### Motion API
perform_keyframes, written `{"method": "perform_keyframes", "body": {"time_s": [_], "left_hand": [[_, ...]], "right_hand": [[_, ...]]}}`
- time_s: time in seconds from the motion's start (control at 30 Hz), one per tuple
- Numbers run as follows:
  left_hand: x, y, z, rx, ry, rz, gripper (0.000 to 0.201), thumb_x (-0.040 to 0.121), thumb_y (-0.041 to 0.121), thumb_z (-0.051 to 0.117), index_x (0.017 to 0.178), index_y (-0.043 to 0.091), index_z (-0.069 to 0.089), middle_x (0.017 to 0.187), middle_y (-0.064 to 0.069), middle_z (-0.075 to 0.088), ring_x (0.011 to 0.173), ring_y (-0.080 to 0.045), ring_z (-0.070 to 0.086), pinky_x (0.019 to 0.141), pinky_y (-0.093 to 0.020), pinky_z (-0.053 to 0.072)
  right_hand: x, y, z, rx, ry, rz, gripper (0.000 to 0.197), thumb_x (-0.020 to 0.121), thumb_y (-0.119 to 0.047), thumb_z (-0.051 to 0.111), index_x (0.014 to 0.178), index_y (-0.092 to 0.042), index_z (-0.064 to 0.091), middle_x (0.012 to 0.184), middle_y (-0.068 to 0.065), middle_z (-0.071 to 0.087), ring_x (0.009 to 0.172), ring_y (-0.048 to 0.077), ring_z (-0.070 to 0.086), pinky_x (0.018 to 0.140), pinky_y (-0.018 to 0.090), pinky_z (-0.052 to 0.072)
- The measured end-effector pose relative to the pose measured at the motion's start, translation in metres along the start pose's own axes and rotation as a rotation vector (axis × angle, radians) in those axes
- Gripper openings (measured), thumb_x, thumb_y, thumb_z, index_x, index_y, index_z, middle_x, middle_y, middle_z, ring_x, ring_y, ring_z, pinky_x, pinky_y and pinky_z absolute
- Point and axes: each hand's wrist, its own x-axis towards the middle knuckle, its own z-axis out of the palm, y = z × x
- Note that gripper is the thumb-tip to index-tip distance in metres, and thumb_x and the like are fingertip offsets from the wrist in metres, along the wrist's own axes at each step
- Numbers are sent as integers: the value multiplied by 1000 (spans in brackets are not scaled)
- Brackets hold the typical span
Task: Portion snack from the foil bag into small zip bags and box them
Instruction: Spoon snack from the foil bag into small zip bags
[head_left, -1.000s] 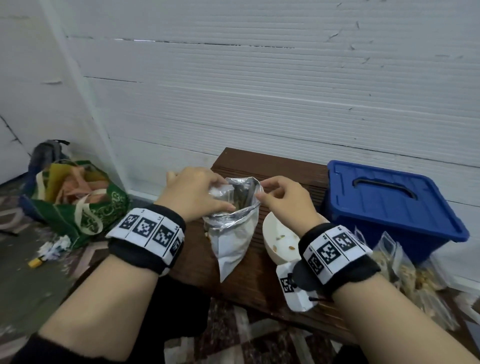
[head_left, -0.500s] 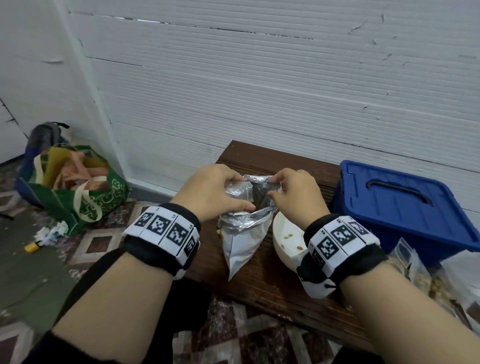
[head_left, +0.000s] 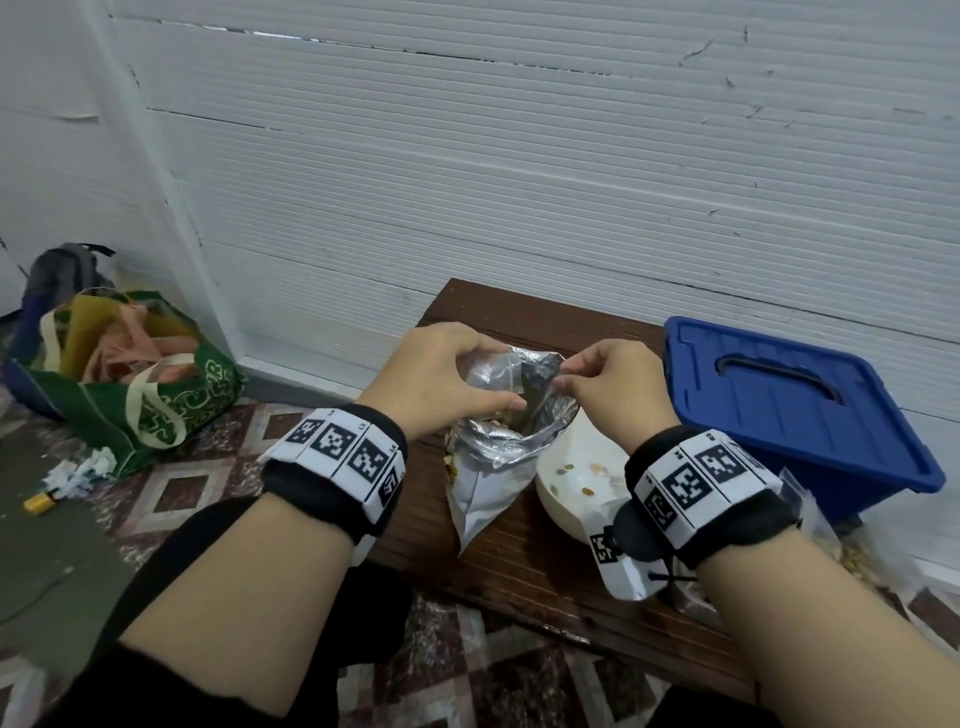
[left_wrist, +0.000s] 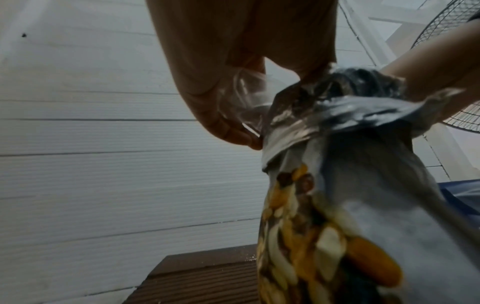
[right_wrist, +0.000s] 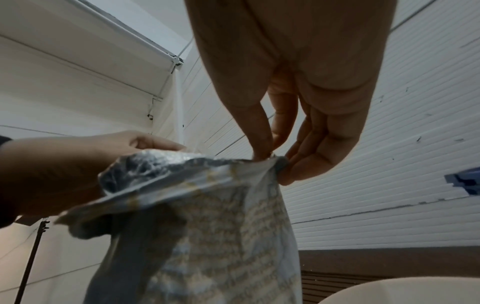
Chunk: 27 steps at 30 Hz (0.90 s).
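We are pinching the foil bag (head_left: 493, 467) open at its mouth, centre of the head view. Our right hand (head_left: 605, 384) is nipping the right rim between thumb and forefinger, the other fingers (right_wrist: 319, 144) hanging loosely curled beside it. Our left hand (head_left: 441, 379) is curling round the left rim and is also holding a clear zip bag (head_left: 491, 371) against it, thumb pressing near the fold. The zip bag is sitting at the top of the foil bag's mouth, touching it; whether it is open we cannot tell.

We are judging the foil bag light and limp: it is crumpling where gripped and hanging to a point just above the table (head_left: 545, 566). Foil this thin is likely slippery and noisy, so the folded rim looks the safest hold. The zip bag looks flimsier, best pinched at its top edge.

To the right a white bowl (head_left: 576, 483) is holding a few pieces beside the bag. Farther right stands a blue box (head_left: 779, 410), lid on. Filled bags (head_left: 852, 551) are lying at lower right. A green tote (head_left: 124, 384) is sitting on the floor at left.
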Motion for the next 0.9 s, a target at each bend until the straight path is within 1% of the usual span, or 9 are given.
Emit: {"method": "perform_keyframes", "body": {"time_s": [0.17, 0.37, 0.43, 0.47, 0.5, 0.57, 0.67, 0.77, 0.9], "left_hand": [[7, -2, 0, -75, -17, -7, 57, 58, 48, 86, 109, 26, 70, 96, 19, 61, 89, 5, 57, 75, -6, 45], [21, -4, 3, -85, -52, -20, 55, 57, 49, 86, 106, 27, 72, 97, 15, 64, 92, 1, 59, 80, -14, 48], [22, -6, 5, -89, -57, -6, 56, 57, 50, 85, 106, 28, 71, 97, 15, 65, 91, 1, 59, 80, -15, 48], [22, -7, 5, -92, -57, -1, 56, 57, 50, 85, 106, 28, 71, 98, 14, 65, 92, 1, 60, 80, -16, 48], [22, -7, 5, -99, -57, 0, 55, 57, 50, 85, 106, 28, 72, 98, 14, 65, 92, 1, 60, 80, -16, 49], [22, -7, 4, -118, -55, -9, 55, 58, 48, 86, 106, 27, 72, 97, 14, 65, 92, 0, 60, 81, -17, 49], [22, -8, 2, -135, -63, -31, 55, 57, 49, 86, 106, 27, 73, 97, 15, 65, 93, 1, 60, 81, -14, 48], [21, -9, -2, -156, -91, -52, 54, 57, 47, 87, 105, 27, 73, 98, 14, 66, 93, 2, 60, 79, -11, 47], [19, -12, -8, -178, -129, -101, 51, 58, 45, 87, 104, 30, 72, 95, 15, 68, 88, 3, 62, 76, -10, 48]], "right_hand": [[6, 1, -1, -25, 47, -20, 15, 82, -13, 72, 73, -20, 64, 77, -5, 62, 75, 11, 57, 65, 20, 39], [8, 7, 0, -53, 42, -50, 15, 84, -16, 71, 76, -23, 60, 86, -1, 64, 72, 4, 53, 59, 15, 36], [8, 9, 2, -107, 38, -87, 18, 83, -19, 71, 76, -27, 58, 94, 2, 60, 84, 12, 55, 66, 17, 39], [7, 8, 2, -141, 46, -119, 19, 83, -20, 72, 75, -29, 57, 96, 1, 56, 92, 17, 54, 75, 23, 42], [6, 6, 2, -171, 52, -157, 21, 82, -21, 72, 74, -32, 55, 95, -2, 54, 96, 21, 52, 84, 31, 44], [1, -1, 3, -206, 42, -227, 27, 81, -24, 71, 70, -37, 50, 84, -10, 55, 94, 23, 53, 91, 43, 42], [-4, -8, 4, -171, -59, -243, 23, 82, -27, 69, 70, -37, 52, 72, -15, 59, 87, 17, 57, 94, 45, 40], [-6, -10, 7, -192, -145, -244, 15, 84, -32, 68, 71, -37, 62, 72, -15, 64, 89, 15, 61, 95, 47, 41], [-2, -7, 2, -216, 22, -322, 12, 88, -30, 65, 77, -35, 66, 71, -16, 62, 89, 23, 61, 92, 49, 43]]}}
